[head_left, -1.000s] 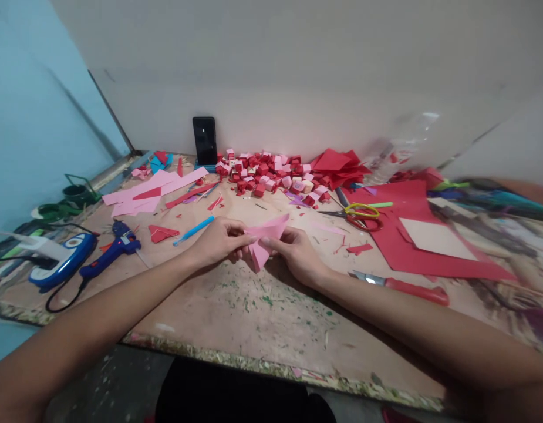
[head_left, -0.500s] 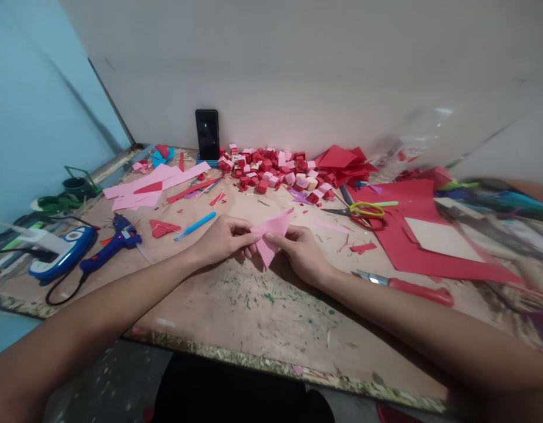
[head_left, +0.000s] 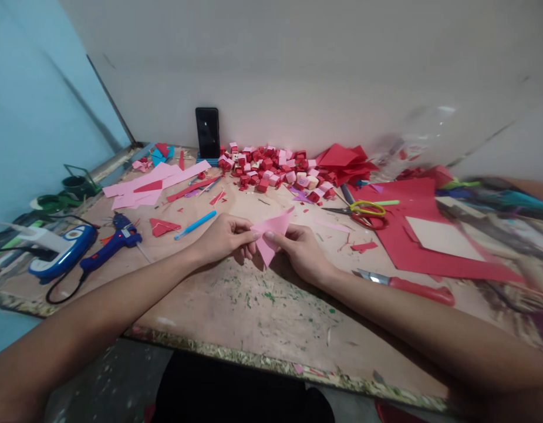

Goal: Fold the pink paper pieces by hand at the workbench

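Note:
Between my hands, above the middle of the wooden table (head_left: 201,311), is a folded piece of pink paper (head_left: 273,226) with pointed corners. My left hand (head_left: 229,238) pinches its left edge between thumb and fingers. From the other side my right hand (head_left: 304,249) grips it, the thumb pressed on its face. Some of the fingers are hidden behind the paper and under the palms. A blue pen-like tool (head_left: 195,225) lies just beyond my left wrist. Right of my right hand rests a cutter knife (head_left: 407,288) with a red handle.
Small red and pink paper cubes (head_left: 271,170) are heaped by the wall, near a propped phone (head_left: 208,134). A blue glue gun (head_left: 115,242) and power strip (head_left: 64,252) sit left. Scissors (head_left: 363,212) overlap red paper sheets (head_left: 412,205) at right. Pink strips (head_left: 165,176) lie back left.

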Tool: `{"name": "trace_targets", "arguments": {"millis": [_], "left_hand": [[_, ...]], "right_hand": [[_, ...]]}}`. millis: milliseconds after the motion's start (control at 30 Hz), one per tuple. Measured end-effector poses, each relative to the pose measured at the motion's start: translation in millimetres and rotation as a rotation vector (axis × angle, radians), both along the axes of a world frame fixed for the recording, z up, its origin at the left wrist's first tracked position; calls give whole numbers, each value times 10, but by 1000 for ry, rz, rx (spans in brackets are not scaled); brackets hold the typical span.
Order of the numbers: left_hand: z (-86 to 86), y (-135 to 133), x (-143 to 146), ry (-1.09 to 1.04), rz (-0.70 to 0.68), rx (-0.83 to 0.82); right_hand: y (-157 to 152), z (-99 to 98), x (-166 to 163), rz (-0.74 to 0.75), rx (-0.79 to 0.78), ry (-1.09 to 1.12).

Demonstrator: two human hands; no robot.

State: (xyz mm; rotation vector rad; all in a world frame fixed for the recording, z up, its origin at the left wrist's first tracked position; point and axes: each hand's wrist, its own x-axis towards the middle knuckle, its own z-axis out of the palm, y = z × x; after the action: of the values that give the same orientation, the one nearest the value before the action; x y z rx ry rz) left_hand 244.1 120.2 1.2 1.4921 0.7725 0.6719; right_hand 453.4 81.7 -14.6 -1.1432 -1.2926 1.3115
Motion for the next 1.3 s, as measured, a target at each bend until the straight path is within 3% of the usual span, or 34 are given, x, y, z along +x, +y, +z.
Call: {"name": "trace_targets", "arguments": {"millis": [533,767,1300], "left_hand": [[-46,-47,-47,162,-85,225],[56,-52,-17,270,-43,395],[136,-33,-56,285,-92,353]], "right_hand": [[-14,-32,31,115,-57,0],[15,-76,15,45,-39,68],[61,-39,-13,-47,-80,235]]}}
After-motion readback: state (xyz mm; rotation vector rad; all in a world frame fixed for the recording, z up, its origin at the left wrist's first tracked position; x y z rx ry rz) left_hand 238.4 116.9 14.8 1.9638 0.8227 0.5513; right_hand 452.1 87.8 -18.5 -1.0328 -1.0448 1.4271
